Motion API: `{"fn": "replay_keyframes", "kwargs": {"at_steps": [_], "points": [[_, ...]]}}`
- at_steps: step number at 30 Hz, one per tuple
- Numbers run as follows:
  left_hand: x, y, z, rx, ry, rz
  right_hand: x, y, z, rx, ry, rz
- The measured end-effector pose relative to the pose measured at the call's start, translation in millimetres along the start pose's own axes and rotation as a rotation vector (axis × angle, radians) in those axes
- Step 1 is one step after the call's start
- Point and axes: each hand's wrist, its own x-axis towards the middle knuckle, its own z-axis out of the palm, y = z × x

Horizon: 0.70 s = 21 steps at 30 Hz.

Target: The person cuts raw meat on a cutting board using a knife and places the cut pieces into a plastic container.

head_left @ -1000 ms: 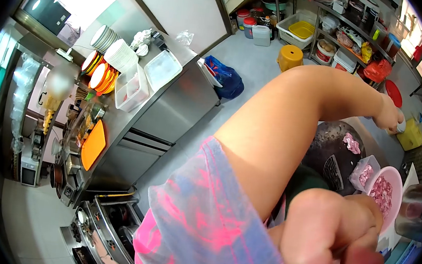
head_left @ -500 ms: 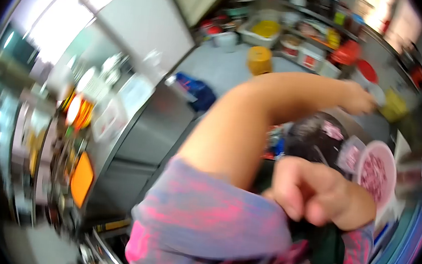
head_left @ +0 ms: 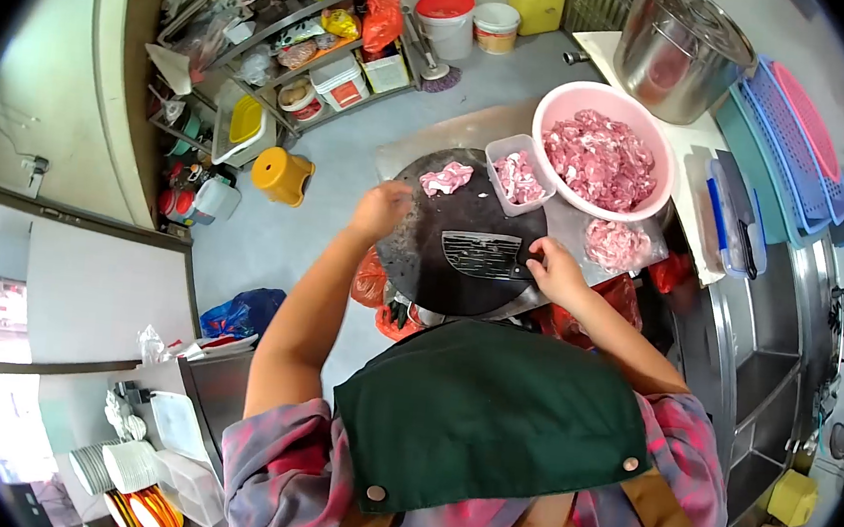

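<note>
A cleaver [head_left: 480, 254] lies with its broad blade flat over the dark round chopping board [head_left: 440, 290]. My right hand [head_left: 557, 272] is closed around the cleaver's handle at the board's right side. My left hand [head_left: 382, 210], with fingers curled in, is at the board's left edge, and nothing shows in it. A small piece of raw meat [head_left: 445, 178] rests on the upper part of the board. Beside it, a clear plastic tub [head_left: 520, 177] with cut meat overlaps the board's upper right edge. A large pink basin [head_left: 662, 189] full of meat pieces stands just beyond.
A bag of meat [head_left: 616, 244] lies below the basin. Behind stands a large steel pot [head_left: 676, 60]. To the right are a lidded box [head_left: 737, 216], blue baskets [head_left: 789, 145] and a steel sink [head_left: 770, 364]. A yellow stool [head_left: 281, 176] and shelves [head_left: 288, 71] are at left.
The view has swung and now faces the board. My arms, raised and close to the camera before, are lowered and spread to either side of the board. The cleaver is now clearly visible.
</note>
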Motion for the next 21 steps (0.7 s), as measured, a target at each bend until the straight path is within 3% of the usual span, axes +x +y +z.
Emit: {"fn": "replay_keyframes", "kwargs": {"at_steps": [4,7,10,13,16,17,20,21], "points": [[40,31,51,0.295,0.059,0.243,-15,9,5,-0.314,-0.119,-0.177],[58,30,75,0.414,-0.047,-0.068,-23,18,15,-0.434,-0.169,-0.184],[62,22,80,0.476,-0.056,-0.119,-30,27,16,-0.346,-0.210,-0.166],[38,22,77,0.338,-0.151,-0.293,-47,31,7,-0.159,-0.266,-0.081],[10,18,69,0.321,-0.225,-0.319,-60,24,-15,0.013,-0.313,0.182],[0,16,64,0.319,-0.239,-0.333,-66,31,-15,0.052,-0.254,0.148],[-21,-18,70,-0.244,-0.099,-0.351,-64,14,-29,0.089,-0.245,0.192],[-22,-27,76,-0.717,-0.133,-0.458,-62,10,-30,0.124,-0.276,0.232]]}}
